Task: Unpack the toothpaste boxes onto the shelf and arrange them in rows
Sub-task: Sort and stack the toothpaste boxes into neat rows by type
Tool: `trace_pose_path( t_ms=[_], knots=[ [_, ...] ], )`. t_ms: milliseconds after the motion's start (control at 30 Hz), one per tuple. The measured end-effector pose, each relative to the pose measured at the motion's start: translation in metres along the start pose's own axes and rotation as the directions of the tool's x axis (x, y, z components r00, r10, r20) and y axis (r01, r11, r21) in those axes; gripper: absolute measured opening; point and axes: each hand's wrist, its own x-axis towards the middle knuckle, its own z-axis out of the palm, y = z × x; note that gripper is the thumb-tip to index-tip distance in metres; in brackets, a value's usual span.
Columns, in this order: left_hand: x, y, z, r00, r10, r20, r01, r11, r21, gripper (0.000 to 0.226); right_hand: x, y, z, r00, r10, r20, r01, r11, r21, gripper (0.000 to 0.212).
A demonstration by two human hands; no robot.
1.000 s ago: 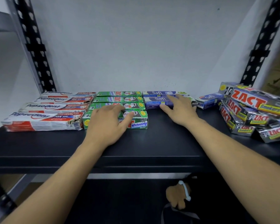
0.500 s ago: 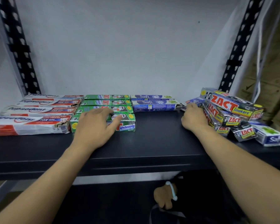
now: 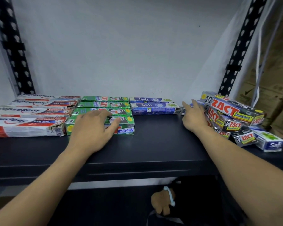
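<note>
Now the left hand (image 3: pixel 95 129) lies flat, fingers spread, on the front green box (image 3: pixel 127 126), with red-and-white boxes (image 3: pixel 28 126) just left of it. The right hand (image 3: pixel 194 118) stretches straight fingers, holding nothing, against the silver boxes (image 3: pixel 227 110) piled on its right.

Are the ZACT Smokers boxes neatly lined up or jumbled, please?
Jumbled: the ZACT Smokers boxes lie tilted across one another in a heap.

Shelf (image 3: pixel 157 144) centre open; Zact pile (image 3: pixel 227 111) blocks right; box rows (image 3: pixel 103 105) fill left.
</note>
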Motion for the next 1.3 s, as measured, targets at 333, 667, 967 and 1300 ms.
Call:
trace_pose_path(
  t_ms=[333,667,967,1300],
  knots=[
    [0.001,-0.001,0.001,1.000,0.008,-0.010,-0.008,1.000,0.017,0.073,0.011,-0.003,0.000,0.998,-0.043,0.051,0.049,0.991,-0.122,0.032],
    [0.001,0.000,0.001,1.000,0.001,-0.022,-0.001,1.000,0.002,0.066,-0.037,-0.014,-0.019,0.995,0.058,-0.077,-0.063,0.996,-0.058,0.028],
    [0.002,-0.001,0.002,1.000,0.013,-0.012,-0.013,1.000,0.015,0.070,-0.121,-0.029,-0.052,0.993,0.034,-0.113,-0.020,0.993,0.120,0.023],
    [0.001,-0.001,0.002,1.000,0.017,-0.022,-0.017,1.000,0.014,0.070,-0.204,-0.050,-0.081,0.973,-0.192,-0.127,0.212,0.962,0.172,0.032]
  ],
)
